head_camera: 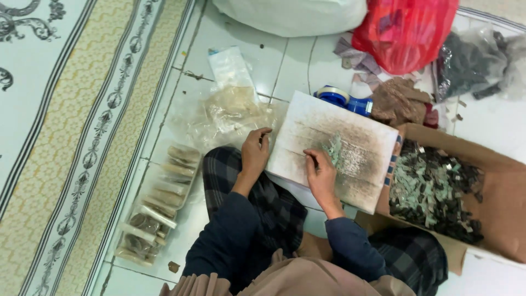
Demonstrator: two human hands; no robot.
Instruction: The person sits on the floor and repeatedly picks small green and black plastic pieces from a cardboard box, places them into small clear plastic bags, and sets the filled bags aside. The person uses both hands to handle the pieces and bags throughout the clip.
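A white, stained board (pixel 323 123) rests across my knee. My left hand (pixel 256 152) grips its left edge. My right hand (pixel 320 174) lies on the board with fingers curled, its fingertips touching a small pile of pale green and grey pieces (pixel 333 149) at the board's middle. Whether it pinches one I cannot tell.
A cardboard box (pixel 493 170) of several small dark and silvery pieces stands at my right. Filled clear packets (pixel 159 203) lie in a row on the tiled floor at my left, with empty plastic bags (pixel 227 112) above. Blue tape rolls (pixel 345 100), a red bag (pixel 405 30) and a white sack (pixel 290 13) sit beyond. A patterned carpet (pixel 66 126) runs along the left.
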